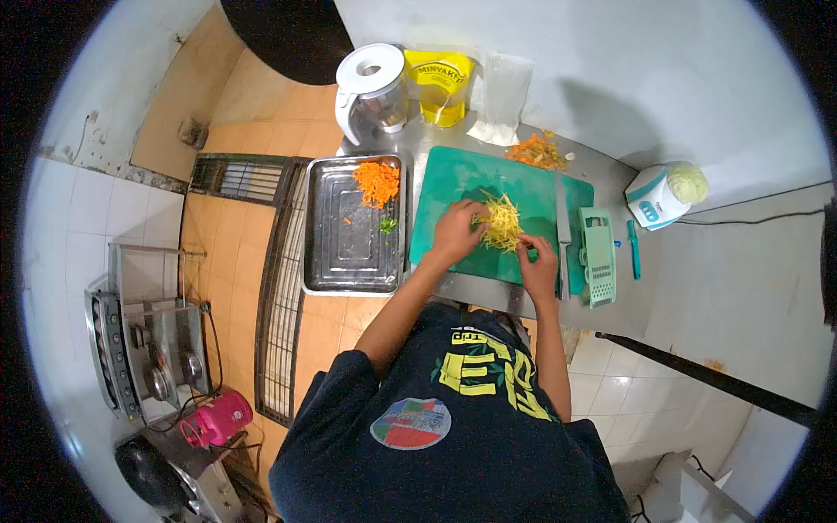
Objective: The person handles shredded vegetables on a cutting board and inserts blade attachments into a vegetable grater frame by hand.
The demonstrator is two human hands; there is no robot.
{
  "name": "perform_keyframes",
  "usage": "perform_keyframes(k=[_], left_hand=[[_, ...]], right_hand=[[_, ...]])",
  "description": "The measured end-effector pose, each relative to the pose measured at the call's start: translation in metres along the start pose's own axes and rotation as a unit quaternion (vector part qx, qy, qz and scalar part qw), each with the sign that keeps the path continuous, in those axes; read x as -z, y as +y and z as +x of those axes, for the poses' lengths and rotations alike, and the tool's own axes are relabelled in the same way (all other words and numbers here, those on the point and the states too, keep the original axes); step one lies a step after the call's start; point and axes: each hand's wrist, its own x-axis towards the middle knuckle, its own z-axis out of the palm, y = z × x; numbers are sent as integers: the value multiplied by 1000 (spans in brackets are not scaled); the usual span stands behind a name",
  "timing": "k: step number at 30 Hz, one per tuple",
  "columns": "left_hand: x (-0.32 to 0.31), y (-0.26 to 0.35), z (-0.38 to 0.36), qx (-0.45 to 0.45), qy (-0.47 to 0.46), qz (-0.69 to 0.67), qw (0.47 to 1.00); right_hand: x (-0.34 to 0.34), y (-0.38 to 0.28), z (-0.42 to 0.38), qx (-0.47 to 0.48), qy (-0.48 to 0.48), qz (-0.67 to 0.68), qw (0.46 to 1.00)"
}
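A loose heap of thin yellow vegetable strips (502, 218) lies on the green cutting board (453, 179). My left hand (458, 228) is at the heap's left side, its fingers curled against the strips. At the lower right edge of the heap, my right hand (538, 261) pinches strips between thumb and fingers. A large knife (562, 213) lies along the board's right part, blade pointing away from my body. Beside it rests a pale green grater (598, 257). Left of the board, a metal tray (344, 253) holds shredded carrot (377, 183) and a little chopped green (388, 225).
A white-lidded pitcher (373, 87), a yellow oil pouch (440, 87) and a clear plastic bag (504, 96) stand at the back. Orange peelings (538, 152) lie behind the board. On the right are a teal-handled peeler (634, 250) and a kitchen scale (664, 196).
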Motion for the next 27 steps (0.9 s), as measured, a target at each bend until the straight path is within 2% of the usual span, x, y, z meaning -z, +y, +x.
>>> perform_keyframes(k=[4, 6, 9, 10, 13, 16, 19, 20, 22, 24, 25, 27], left_hand=[[19, 10, -11, 83, 0, -73, 994], [29, 16, -17, 100, -9, -56, 993], [33, 12, -23, 123, -14, -46, 991], [32, 7, -24, 131, -14, -45, 990], [31, -6, -26, 100, -12, -31, 994], [32, 1, -26, 31, 42, -43, 998], [28, 9, -21, 6, 46, -66, 997], [27, 11, -20, 6, 34, -59, 998], [22, 24, -17, 7, 14, -50, 999], [26, 50, -15, -102, 24, 5, 994], [27, 59, -14, -156, 25, 33, 987], [15, 58, -15, -130, 40, 64, 989]], right_hand=[[0, -6, 14, 28, 53, 24, 998], [-1, -14, 23, 59, 80, 33, 995], [-3, -28, 31, 35, 54, 50, 997], [-9, -22, 33, 56, 46, -27, 997], [-15, -22, 29, 102, 44, -167, 980], [-13, -27, 28, 8, -36, -131, 991], [-8, -31, 27, 66, -16, -201, 977], [-9, -27, 29, 26, -57, -175, 983], [-8, -30, 29, 51, -54, -156, 985], [1, -50, 29, 98, -68, -141, 983], [0, -50, 27, 63, -80, -49, 994], [1, -55, 25, -18, -102, 134, 986]])
